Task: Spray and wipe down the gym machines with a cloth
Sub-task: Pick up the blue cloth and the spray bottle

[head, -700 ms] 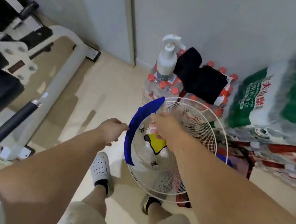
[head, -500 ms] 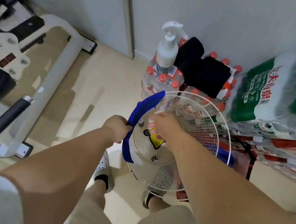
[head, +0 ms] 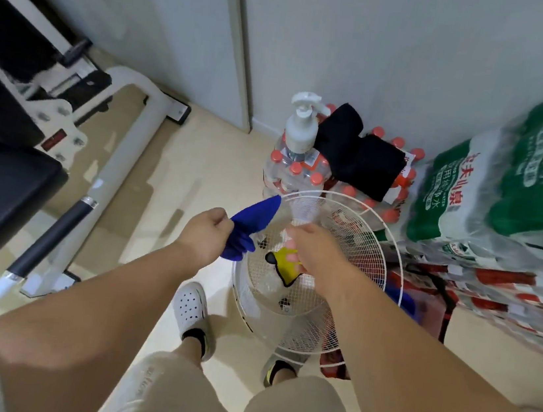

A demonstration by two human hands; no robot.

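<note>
My left hand (head: pixel 205 237) grips a blue cloth (head: pixel 252 224), which hangs free just left of a white fan grille (head: pixel 391 252). My right hand (head: pixel 314 251) is curled round a clear spray bottle with a yellow and black nozzle (head: pixel 284 266), held over the grille. Most of the bottle is blurred against the wire mesh. The gym machine stands at the left, with a black pad (head: pixel 1 204), a white frame (head: pixel 124 158) and a black-gripped bar (head: pixel 50 239).
A white pump bottle (head: pixel 303 127) and a black cloth (head: pixel 355 158) sit on packs of red-capped water bottles (head: pixel 288 173) by the wall. Green and white wrapped water packs (head: pixel 505 202) are stacked at the right. My feet stand beside the fan.
My left hand reached the blue cloth draped on the grille's rim, gripped it and pulled it off to the left. My right hand stayed on the bottle.
</note>
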